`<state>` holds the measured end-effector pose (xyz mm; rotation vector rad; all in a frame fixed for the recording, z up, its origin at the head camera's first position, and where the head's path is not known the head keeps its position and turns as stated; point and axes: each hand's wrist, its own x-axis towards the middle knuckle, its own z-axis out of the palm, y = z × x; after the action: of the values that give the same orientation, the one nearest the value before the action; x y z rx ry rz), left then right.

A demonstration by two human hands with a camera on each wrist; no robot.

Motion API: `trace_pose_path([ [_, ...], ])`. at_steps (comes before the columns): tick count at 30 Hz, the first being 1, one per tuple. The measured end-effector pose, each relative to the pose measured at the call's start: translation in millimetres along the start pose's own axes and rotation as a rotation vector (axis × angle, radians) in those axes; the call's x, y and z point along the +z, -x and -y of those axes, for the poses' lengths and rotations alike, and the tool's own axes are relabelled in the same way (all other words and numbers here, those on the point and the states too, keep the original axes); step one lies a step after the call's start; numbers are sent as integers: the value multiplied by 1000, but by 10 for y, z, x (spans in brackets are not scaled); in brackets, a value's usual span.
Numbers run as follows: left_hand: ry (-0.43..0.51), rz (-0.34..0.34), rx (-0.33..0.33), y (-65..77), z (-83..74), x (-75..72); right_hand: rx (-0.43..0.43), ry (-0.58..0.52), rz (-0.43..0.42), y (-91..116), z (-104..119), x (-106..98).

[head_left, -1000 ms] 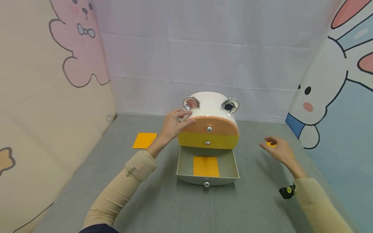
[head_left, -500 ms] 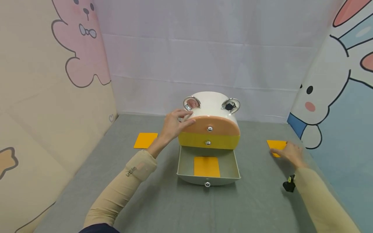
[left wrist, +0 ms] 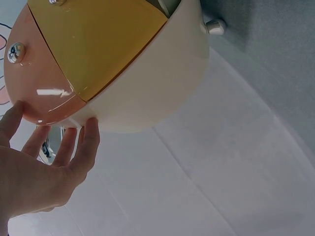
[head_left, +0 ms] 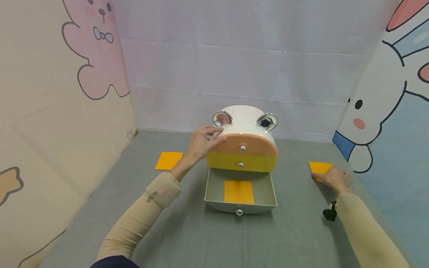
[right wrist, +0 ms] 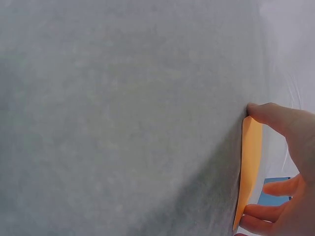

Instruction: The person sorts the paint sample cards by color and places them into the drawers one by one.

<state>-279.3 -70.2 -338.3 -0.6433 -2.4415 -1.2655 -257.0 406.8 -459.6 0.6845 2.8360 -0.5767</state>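
Observation:
A small drawer box (head_left: 243, 123) with a white rounded shell and silver ring ears stands mid-table. My left hand (head_left: 200, 143) rests at its upper left corner. In the left wrist view, the thumb touches the peach drawer front (left wrist: 39, 83), while fairly straight fingertips touch the white shell. The bottom grey drawer (head_left: 214, 186) is pulled out, with an orange card (head_left: 239, 192) lying inside. At the right, my right hand (head_left: 336, 179) pinches another orange card (head_left: 320, 167) by its edges, thumb at one end and fingers at the other; it looks slightly bowed in the right wrist view (right wrist: 251, 157).
A third orange card (head_left: 168, 160) lies flat on the grey tablecloth (head_left: 268, 242), left of the box. The yellow middle drawer (head_left: 224, 160) is closed. Pale cloth walls (head_left: 201, 74) with cartoon animals enclose the table at the back and sides.
My right hand has moved right and slightly down onto the right card, and its fingers now lie along the card's edges. The left hand has stayed on the box.

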Motion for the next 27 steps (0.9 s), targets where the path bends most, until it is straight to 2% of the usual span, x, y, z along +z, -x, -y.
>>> trace_pose_path([
  [6, 5, 3, -1, -2, -14, -5, -18, -16, -4, 5, -8, -8],
  [14, -2, -1, 9, 1, -16, 0, 11, -55, 22, 29, 11, -2],
  [22, -8, 0, 9, 0, 4, 13, -77, -64, -23, 108, 121, 45],
  [27, -2, -5, 10, -1, 10, 15, -208, -65, -75, 206, 227, 26],
])
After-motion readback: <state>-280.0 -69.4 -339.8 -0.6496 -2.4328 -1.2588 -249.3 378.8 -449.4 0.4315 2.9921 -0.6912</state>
